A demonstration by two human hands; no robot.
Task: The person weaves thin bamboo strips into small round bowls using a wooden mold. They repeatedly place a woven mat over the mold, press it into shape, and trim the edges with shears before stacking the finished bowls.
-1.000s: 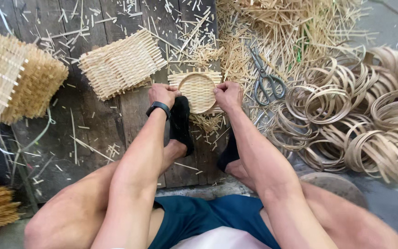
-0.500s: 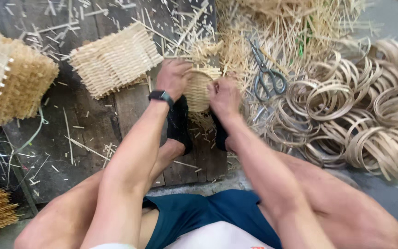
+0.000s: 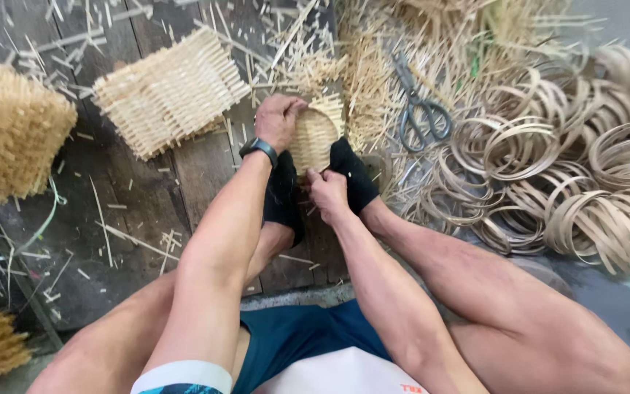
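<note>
head view: the small round woven basket piece (image 3: 315,137) stands on edge between the two black-socked feet (image 3: 283,191), its flat woven face turned up toward the camera and its loose strand ends bristling along the far rim. the left hand (image 3: 278,120) closes over the piece's upper left rim, fingers curled around the edge and thumb toward the weave, so this grip is tight on the rim itself. the right hand (image 3: 327,191) sits at the lower edge, nearer the body, its fingertips pinched narrow on the bottom of the weave or on a strand there; which of the two cannot be told. from the right-hand pinch the piece rises straight away from the body; from the left-hand grip it lies just to the right and below. both hands touch it, the left higher and farther out. a black wristband (image 3: 259,148) rings the left wrist. beyond the piece to the right lie grey scissors (image 3: 421,111) on loose straw, and farther right a heap of coiled bamboo hoops (image 3: 563,182). left of the left hand a square woven mat (image 3: 170,91) lies on the dark wooden boards (image 3: 184,175), with a stack of woven trays (image 3: 12,135) well to the left. none of the woven pieces visibly holds anything.
</note>
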